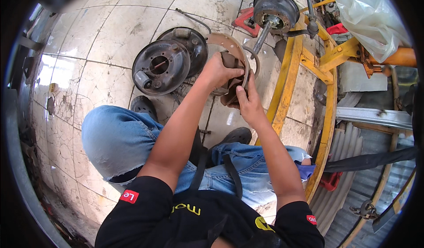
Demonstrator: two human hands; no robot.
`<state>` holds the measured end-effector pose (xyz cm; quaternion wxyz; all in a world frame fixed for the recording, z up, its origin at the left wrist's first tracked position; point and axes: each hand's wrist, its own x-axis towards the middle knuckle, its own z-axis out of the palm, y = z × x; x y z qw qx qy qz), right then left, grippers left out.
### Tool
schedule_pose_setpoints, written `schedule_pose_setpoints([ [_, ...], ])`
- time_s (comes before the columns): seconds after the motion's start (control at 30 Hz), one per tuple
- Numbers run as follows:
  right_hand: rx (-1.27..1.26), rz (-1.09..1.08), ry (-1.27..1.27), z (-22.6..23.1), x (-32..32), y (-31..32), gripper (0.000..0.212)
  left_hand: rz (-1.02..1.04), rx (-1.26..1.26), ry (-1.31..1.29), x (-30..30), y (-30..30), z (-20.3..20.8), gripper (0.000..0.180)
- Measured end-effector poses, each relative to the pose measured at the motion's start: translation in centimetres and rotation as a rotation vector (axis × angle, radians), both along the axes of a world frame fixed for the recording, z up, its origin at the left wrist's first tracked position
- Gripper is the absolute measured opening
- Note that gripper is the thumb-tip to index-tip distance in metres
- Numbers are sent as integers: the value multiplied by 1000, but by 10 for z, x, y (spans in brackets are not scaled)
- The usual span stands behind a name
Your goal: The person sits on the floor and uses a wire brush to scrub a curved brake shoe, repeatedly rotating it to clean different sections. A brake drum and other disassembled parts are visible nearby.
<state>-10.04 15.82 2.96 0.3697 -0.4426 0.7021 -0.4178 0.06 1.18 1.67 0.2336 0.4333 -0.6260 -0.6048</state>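
Note:
A curved brake shoe with a brown lining is held up between my hands, in front of my knees. My left hand is closed on a crumpled brown sheet pressed against the inner side of the shoe. Whether the sheet is cloth or sandpaper I cannot tell. Fingers and thumb of my right hand pinch the near part of the shoe's rim, and more of the brown sheet hangs beside them. Just left of my hands, a round black brake backing plate overlaps a second backing plate on the tiles.
A brake drum on an axle shaft stands at the far right, near a red stand. Along my right runs a yellow metal frame. Beyond it are a clear plastic bag and corrugated metal sheets. Cracked tiles cover the floor.

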Motion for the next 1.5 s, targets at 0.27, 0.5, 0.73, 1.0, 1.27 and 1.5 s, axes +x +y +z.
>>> schedule_pose_setpoints([
  [0.27,23,-39,-188,6,6,-4,72,34,7,-21,1,1,-1,78],
  [0.5,-16,-5,25,-11,-6,-4,74,138,17,-9,-1,-6,-8,72],
  [0.73,35,-19,-163,14,7,-2,72,129,-59,-43,3,-2,6,78],
  [1.0,-35,-17,-94,1,3,-3,76,-45,-21,-122,3,-4,-5,78],
  [1.27,-43,22,120,-3,-5,-3,77,-85,-21,-144,4,-4,8,76],
  [1.5,-16,8,33,2,1,-3,77,-110,-12,-57,5,-4,-8,77],
])
